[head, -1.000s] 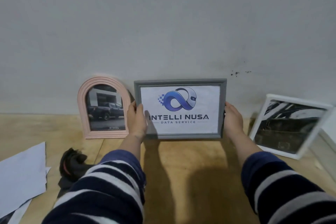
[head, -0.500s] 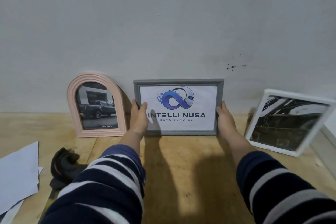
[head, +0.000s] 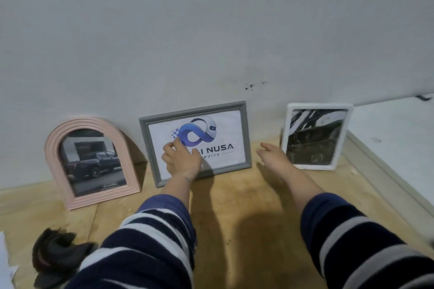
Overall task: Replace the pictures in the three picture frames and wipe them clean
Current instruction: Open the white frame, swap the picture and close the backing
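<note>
Three picture frames lean upright against the grey wall on a wooden table [head: 234,206]. A grey frame [head: 244,134] with a blue logo print stands in the middle. A pink arched frame [head: 54,148] showing a dark pickup truck is at the left, and a white frame [head: 288,134] with a dark photo at the right. My left hand [head: 182,159] is in front of the grey frame's glass with loosely bent fingers, holding nothing. My right hand [head: 272,153] hovers flat between the grey and white frames, apart from both.
A dark cloth [head: 56,256] lies crumpled at the near left. A corner of white paper [head: 4,263] shows at the left edge. A white raised surface [head: 394,138] runs along the right side behind the white frame.
Both hands have let go of the grey frame's sides; it now stands leaning on the wall. The left hand moved in front of its glass, the right hand drifted rightwards. The camera turned.
</note>
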